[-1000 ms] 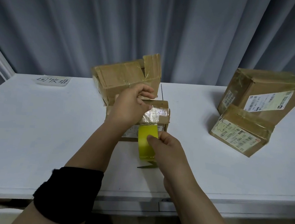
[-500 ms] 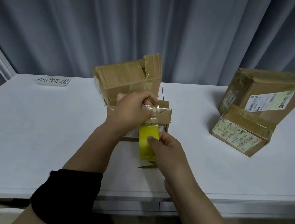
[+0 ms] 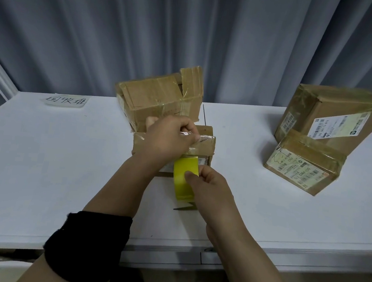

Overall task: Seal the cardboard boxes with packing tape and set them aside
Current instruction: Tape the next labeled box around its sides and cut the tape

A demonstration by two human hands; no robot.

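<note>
A small cardboard box (image 3: 205, 146) sits mid-table, partly hidden under my left hand (image 3: 169, 140). That hand's curled fingers pinch the shiny end of the tape strip (image 3: 199, 139) down on the box's top. A yellow roll of packing tape (image 3: 183, 181) stands on edge just in front of the box, and my right hand (image 3: 208, 187) grips it from the right with the thumb on its outer face. The strip runs from the roll up over the box's front edge.
A larger taped box (image 3: 159, 100) with a raised flap stands right behind the small one. Two labelled boxes (image 3: 302, 166) lean together at the right. A handwritten paper label (image 3: 66, 100) lies at the back left. The white table (image 3: 43, 162) ends at its front edge near my forearms.
My left hand has slid the tape end slightly right and pressed it lower onto the box top. The roll and my right hand have hardly moved.
</note>
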